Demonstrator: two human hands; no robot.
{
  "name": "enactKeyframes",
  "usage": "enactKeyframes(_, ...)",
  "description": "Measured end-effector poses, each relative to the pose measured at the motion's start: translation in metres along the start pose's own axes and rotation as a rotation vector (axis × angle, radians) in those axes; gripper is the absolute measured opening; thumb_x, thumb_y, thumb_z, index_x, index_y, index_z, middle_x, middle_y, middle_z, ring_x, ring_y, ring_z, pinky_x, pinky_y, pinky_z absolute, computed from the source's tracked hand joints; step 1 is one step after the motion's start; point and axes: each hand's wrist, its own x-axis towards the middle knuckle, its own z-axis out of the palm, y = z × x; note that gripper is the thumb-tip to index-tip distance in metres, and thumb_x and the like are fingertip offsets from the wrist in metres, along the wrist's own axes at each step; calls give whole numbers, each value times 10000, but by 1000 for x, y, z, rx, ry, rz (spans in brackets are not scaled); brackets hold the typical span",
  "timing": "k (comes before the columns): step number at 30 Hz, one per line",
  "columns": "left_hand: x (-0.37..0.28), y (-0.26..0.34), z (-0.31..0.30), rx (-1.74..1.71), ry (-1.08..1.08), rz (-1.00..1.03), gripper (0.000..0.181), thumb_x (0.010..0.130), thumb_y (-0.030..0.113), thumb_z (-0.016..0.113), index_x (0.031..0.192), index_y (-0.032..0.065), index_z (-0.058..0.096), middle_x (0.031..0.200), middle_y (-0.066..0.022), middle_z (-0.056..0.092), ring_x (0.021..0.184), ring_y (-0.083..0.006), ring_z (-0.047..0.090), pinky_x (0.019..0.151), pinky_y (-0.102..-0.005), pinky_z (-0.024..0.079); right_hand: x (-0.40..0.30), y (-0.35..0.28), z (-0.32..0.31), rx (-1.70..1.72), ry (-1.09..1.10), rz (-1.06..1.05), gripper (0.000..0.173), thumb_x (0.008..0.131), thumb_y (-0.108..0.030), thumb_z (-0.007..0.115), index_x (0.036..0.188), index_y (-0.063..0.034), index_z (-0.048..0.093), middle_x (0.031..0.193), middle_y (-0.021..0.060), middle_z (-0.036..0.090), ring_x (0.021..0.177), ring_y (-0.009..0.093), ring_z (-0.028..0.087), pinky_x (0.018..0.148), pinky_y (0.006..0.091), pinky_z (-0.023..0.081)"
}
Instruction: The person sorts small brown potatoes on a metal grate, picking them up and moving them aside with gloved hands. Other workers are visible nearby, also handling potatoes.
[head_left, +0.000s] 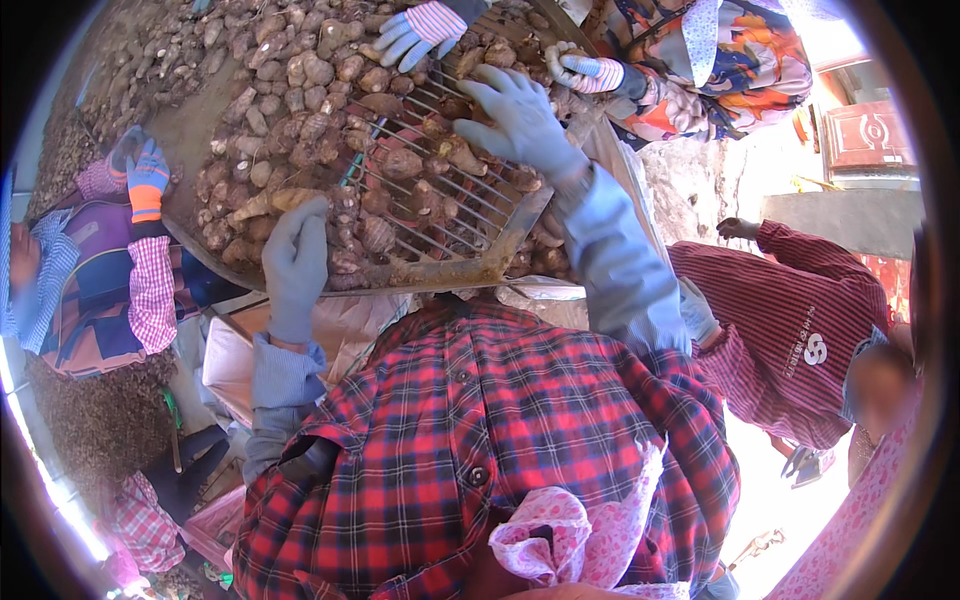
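My left hand (295, 259), in a grey glove, is at the near edge of a heap of brown taro corms (307, 139). Its bent fingertips meet the end of a long pale corm (289, 199); whether they grip it is hidden. Over a metal bar grate (469, 217), my right hand (521, 124), gloved in grey too, reaches with fingers spread and nothing visible in it. Several corms rest on the bars, among them a round one (401, 163) and a pale-tipped one (461, 155) just below my right fingers.
The grate's metal frame (517, 236) borders the sorting table in front of me. Across it are a co-worker's striped-glove hands (424, 34). A blue-and-orange gloved hand (148, 176) works at left. At right stands a person in a striped top (787, 322). A white crate (229, 360) sits below.
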Motion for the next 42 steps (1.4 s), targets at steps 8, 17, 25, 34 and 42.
enactKeyframes(8, -12, -5, -12, 68, 116, -15, 215, 1038, 49, 634, 1209, -22, 743, 1127, -109, 772, 1025, -162, 720, 912, -295, 564, -51, 1, -16, -32, -261, -29, 267, 861, -240, 757, 1128, -241, 759, 1226, 59, 597, 1152, 332, 582, 956, 507, 512)
enactKeyframes(17, 72, 0, 75, 788, -243, 592, 507, 891, 159, 709, 1385, 71, 640, 1364, -159, 657, 1173, -395, 665, 1007, -517, 529, -187, 47, -63, 32, -356, 363, 200, 895, -206, 753, 1086, -154, 769, 1076, 113, 723, 1034, 364, 689, 889, 470, 556)
enactKeyframes(25, 74, 6, 86, 591, -438, 262, 384, 921, 320, 669, 1238, 103, 667, 1204, -174, 739, 1066, -409, 722, 915, -515, 566, -151, 0, -58, 154, -6, 288, 174, 918, -177, 741, 1070, -94, 756, 1017, 127, 747, 953, 379, 713, 834, 476, 570)
enactKeyframes(34, -110, -51, -100, -131, 270, -394, 189, 1034, 117, 638, 1185, 28, 709, 903, 0, 653, 664, -64, 523, 566, -228, 421, -122, -35, -58, 238, 155, 161, 147, 902, -134, 768, 1030, -64, 755, 965, 162, 737, 825, 372, 724, 703, 449, 570)
enactKeyframes(42, -293, -206, -214, 1000, 294, -746, 247, 979, 219, 604, 996, 8, 731, 848, -150, 666, 765, -295, 645, 698, -480, 511, -18, -128, 25, 326, -135, -226, 599, 885, -368, 790, 1380, -74, 627, 1366, 152, 647, 1251, 351, 622, 1013, 500, 499)
